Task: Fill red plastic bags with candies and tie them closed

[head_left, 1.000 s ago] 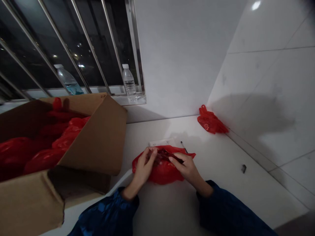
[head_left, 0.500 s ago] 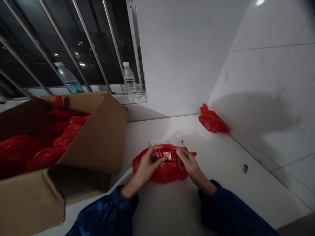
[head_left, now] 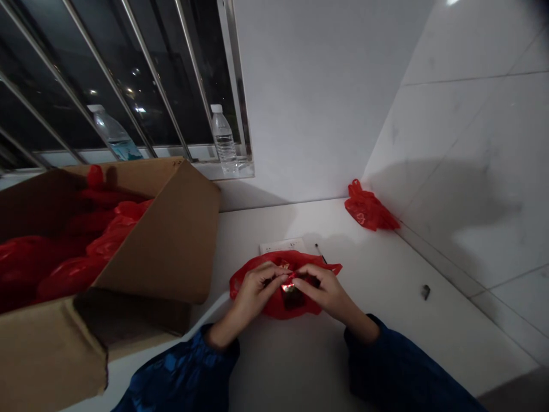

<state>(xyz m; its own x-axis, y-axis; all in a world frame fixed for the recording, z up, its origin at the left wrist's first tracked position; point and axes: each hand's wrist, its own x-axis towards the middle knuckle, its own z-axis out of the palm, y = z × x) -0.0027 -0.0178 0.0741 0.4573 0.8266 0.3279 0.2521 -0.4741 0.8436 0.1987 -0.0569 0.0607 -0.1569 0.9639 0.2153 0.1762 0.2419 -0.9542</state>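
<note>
A red plastic bag [head_left: 257,274] lies flat on the white counter [head_left: 386,297] in front of me. Over it, my left hand [head_left: 257,286] and my right hand [head_left: 319,289] meet, fingers pinched from both sides on a small dark red packet [head_left: 291,294] with a shiny spot. Both hands are closed on it. Dark blue sleeves cover my forearms. A white flat socket plate [head_left: 281,246] and a thin dark pen-like stick [head_left: 319,252] lie just behind the bag.
A large open cardboard box [head_left: 171,240] full of red bags [head_left: 64,269] stands at the left. Another red bag [head_left: 369,212] sits in the far corner by the tiled wall. Two water bottles [head_left: 223,140] stand on the barred window sill. A small dark bit [head_left: 424,292] lies at the right.
My hands have drawn closer together and slightly toward me over the red bag. The small packet, earlier held higher showing a gold face, now sits lower between the fingertips.
</note>
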